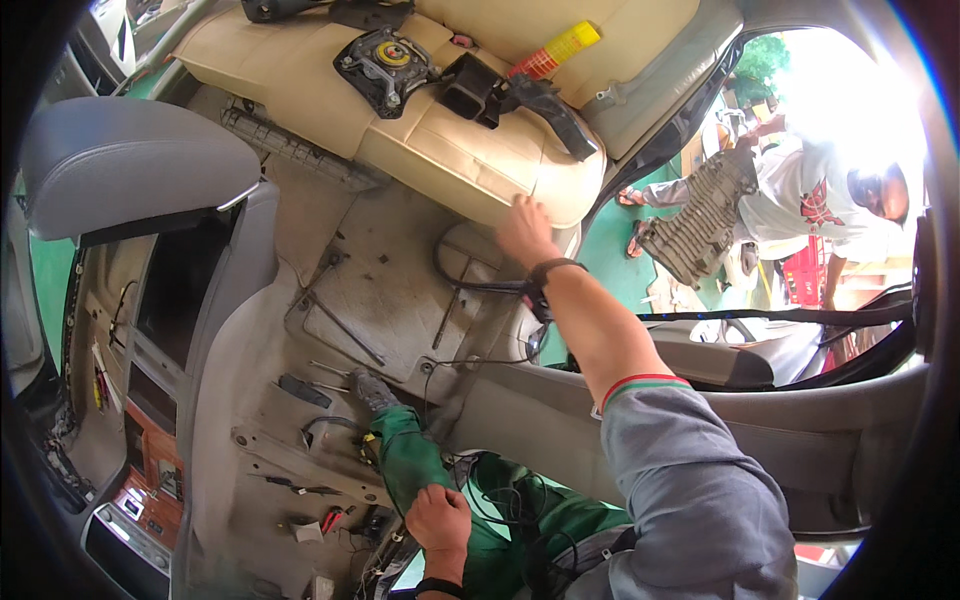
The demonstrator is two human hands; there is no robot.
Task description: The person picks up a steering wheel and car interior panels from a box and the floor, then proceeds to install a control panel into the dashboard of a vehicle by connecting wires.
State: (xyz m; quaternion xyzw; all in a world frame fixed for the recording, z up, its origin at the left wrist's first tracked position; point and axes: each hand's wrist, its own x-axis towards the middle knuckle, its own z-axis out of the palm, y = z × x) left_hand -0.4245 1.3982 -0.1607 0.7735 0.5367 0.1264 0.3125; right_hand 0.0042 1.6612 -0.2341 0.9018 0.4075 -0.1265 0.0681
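My right hand [527, 232] reaches to the front edge of the beige rear seat [480, 165], near its right corner. Its fingers are loosely apart, with nothing seen in them. A dark band circles that wrist. My left hand [440, 517] is closed above my green-trousered leg [415, 455]; its palm is hidden, so I cannot make out what it holds, if anything. On the seat lie a round-centred dark metal part [390, 65], a black plastic duct [545, 110], a black box-shaped part [470, 90] and a yellow-and-red can [560, 48].
The bare car floor [370, 270] holds tools, loose wires and a white block [307, 530]. A grey front seat's headrest [135, 165] and a wood-trimmed console [160, 480] stand left. Outside the open door at right, a person [800, 195] holds a ribbed panel [700, 215].
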